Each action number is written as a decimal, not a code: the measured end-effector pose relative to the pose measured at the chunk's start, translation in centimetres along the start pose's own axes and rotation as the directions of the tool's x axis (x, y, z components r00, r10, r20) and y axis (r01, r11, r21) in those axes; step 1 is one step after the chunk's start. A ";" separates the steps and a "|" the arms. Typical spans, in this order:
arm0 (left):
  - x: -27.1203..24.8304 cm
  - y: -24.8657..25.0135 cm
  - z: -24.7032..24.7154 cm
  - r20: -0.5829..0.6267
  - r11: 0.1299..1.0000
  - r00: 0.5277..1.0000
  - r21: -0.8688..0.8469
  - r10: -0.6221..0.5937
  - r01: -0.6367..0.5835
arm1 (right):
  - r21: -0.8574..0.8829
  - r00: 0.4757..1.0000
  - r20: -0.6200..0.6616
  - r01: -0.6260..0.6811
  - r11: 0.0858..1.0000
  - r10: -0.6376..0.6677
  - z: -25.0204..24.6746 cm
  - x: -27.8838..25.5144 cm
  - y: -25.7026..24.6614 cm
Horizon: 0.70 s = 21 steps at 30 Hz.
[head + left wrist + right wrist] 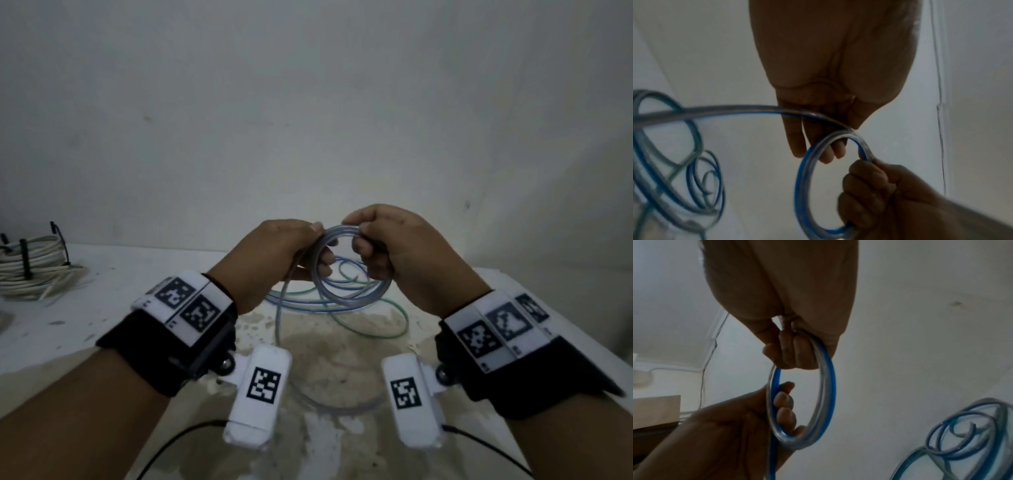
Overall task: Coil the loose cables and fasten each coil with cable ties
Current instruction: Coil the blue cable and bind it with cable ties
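Observation:
A clear cable with a blue stripe forms a small loop (337,229) held up over the table between both hands. My left hand (308,246) pinches the loop's left side, thumb on top and fingers curled through it (785,402). On the right side my right hand (370,240) grips the same loop in curled fingers (865,183). From the left hand the cable runs down to loose blue and green-tinted turns (376,334) lying on the table beyond the hands, also seen as loose turns (694,138) in the left wrist view and loose turns (962,426) in the right wrist view.
A white cable coil (30,270) bound with black cable ties (24,260) lies at the table's far left. The white table (102,342) is stained in the middle, and its right edge (582,329) runs close to my right wrist. A plain wall stands behind.

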<state>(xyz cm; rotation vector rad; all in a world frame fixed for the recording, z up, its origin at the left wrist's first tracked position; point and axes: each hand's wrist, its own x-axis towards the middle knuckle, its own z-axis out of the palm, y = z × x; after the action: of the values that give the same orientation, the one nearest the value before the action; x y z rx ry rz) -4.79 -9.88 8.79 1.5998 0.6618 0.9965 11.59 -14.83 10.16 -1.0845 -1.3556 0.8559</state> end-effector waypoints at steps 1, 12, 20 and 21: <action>0.0 0.1 0.2 0.020 0.996 0.999 -0.079 -0.050 0.052 | 0.004 1.000 -0.013 0.015 1.000 -0.015 0.0 0.2 0.0; -0.5 -1.4 0.9 0.203 0.871 0.965 -0.429 -0.166 0.240 | 0.182 0.997 -0.068 0.047 0.982 -0.035 0.6 1.4 2.5; -0.3 -2.4 0.3 0.051 0.798 0.980 -0.572 -0.194 0.188 | -0.304 0.992 -0.119 -0.068 0.950 0.033 1.4 1.2 3.5; -0.1 -2.4 0.0 0.005 0.801 0.982 -0.577 -0.191 0.159 | -0.493 0.988 -0.155 -0.068 0.868 -0.011 1.5 0.9 3.7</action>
<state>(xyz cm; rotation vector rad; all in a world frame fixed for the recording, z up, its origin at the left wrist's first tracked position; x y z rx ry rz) -4.60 -9.34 6.45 0.9599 0.4685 0.9841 10.64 -12.64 6.81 -1.5382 -1.4698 0.4311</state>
